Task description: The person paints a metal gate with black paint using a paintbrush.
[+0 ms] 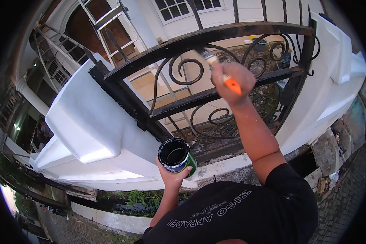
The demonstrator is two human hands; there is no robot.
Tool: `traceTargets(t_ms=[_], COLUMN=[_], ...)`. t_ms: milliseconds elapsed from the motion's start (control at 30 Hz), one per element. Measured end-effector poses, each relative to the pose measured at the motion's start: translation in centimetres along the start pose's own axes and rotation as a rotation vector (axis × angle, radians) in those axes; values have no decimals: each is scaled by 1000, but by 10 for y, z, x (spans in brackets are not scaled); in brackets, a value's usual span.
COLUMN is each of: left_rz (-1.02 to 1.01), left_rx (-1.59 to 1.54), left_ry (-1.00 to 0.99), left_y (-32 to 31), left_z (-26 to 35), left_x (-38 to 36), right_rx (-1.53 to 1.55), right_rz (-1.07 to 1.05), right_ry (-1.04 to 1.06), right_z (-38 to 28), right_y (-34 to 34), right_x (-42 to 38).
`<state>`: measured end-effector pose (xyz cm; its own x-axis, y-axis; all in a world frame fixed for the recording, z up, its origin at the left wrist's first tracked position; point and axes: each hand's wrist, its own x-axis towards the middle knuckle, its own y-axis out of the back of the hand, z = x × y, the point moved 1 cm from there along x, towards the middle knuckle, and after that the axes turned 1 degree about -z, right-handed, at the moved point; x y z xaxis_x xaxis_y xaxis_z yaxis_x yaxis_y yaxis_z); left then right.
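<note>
My right hand (234,83) is closed around a paintbrush (232,86) with an orange-tipped handle. The brush's bristles, slightly blurred, reach up to the scrollwork beneath the top rail of a black iron fence panel (215,35). Lower down, my left hand (174,175) grips an open paint can (174,152) from the side. Dark paint shows inside the can, and its rim is smeared. The can is held upright, in front of the panel's lower left corner.
White wall pillars (83,118) flank the panel on both sides. Ladders (110,30) stand behind at the upper left. Beyond the bars, a bucket (259,44) rests on the ground. Below the wall runs a ditch with plants (140,198), with brick paving (337,219) at the right.
</note>
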<state>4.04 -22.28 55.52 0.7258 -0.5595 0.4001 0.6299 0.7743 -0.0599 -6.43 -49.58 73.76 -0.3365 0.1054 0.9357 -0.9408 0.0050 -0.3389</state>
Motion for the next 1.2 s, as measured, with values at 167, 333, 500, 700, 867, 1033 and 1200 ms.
traceTargets(t_ms=[167, 333, 500, 700, 867, 1033, 1200], left_rz=[-7, -36, -37, -41, -37, -42, -33], left_rx=[7, 37, 13, 0, 57, 30, 20], left_ry=[18, -15, -32, -4, 2, 9, 6], left_y=[2, -1, -1, 12, 35, 54, 62], left_z=[2, 2, 2, 6, 1, 1, 6], left_x=[0, 1, -4, -9, -13, -16, -16], right_rx=[7, -190, -20, 67, -240, 136, 200], right_rz=[-22, 75, -141, 113, 110, -43, -4], right_ry=[-35, -120, 85, 6, -48, -21, -107], right_z=[19, 25, -2, -5, -6, -66, -64], right_y=[-4, 13, -28, -13, -21, -78, -83], right_x=[2, -3, -16, -13, -19, -30, -27])
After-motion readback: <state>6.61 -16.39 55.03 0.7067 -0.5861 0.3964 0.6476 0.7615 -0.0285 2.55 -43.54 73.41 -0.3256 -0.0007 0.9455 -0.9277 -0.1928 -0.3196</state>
